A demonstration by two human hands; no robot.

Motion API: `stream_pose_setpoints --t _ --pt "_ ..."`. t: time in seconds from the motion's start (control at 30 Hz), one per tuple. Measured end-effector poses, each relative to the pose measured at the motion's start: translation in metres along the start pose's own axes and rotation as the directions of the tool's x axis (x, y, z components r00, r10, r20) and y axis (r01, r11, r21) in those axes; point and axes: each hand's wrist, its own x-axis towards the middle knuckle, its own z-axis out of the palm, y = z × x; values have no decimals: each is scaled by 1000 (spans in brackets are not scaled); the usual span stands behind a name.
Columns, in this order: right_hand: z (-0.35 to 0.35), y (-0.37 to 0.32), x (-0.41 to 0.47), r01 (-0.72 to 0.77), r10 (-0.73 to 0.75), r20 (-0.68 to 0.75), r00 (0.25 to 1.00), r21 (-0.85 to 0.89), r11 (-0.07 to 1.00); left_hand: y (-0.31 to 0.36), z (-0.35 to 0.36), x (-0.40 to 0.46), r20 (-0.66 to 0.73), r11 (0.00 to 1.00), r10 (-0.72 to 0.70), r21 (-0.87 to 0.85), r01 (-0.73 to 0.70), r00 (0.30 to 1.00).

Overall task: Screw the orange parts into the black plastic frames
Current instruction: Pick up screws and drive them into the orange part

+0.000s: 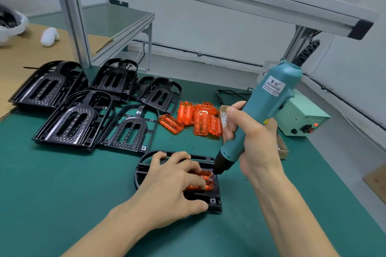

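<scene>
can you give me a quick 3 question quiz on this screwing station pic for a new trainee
1. True or false: the right hand grips the teal electric screwdriver.
2. What is the left hand doing? A) reaching for the pile of loose orange parts B) pressing down the orange part seated in the black frame C) resting flat on the green mat
3. Fill in: the screwdriver's tip meets the orange part at the corner farthest from the ____ hand's wrist.

Key
1. True.
2. B. Its fingers lie over the orange part and its thumb is on the frame's near edge.
3. Left.
</scene>
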Motion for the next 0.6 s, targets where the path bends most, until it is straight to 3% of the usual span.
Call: stream_pose_setpoints --t 0.1,0.17,0.23,0.33,0.43,0.5,0.6 --pt "-3 -18 5 -72 51 165 985 123 990 0 0 1 -2 1000 4 1 -4 1000" --pt "-11 -45 22 -48 -7 246 969 216 975 0 -1 1 3 1000 -4 -7 4 1000" --pt "-21 -72 38 39 -82 187 979 226 973 -1 -1 0 24 1000 -13 -21 14 1000" --pt "-30 -83 43 65 -77 22 997 334 940 3 -4 1 16 992 -38 -121 39 999" --pt "-39 -73 32 81 -34 -109 993 464 882 16 -17 7 -217 916 -125 -400 29 968" --pt "-45 -70 26 97 -18 -153 988 520 849 27 -27 16 -362 794 -217 -605 -52 906" --pt "-49 -71 19 124 -23 -187 982 549 826 46 -37 27 -430 696 -213 -697 -172 877"
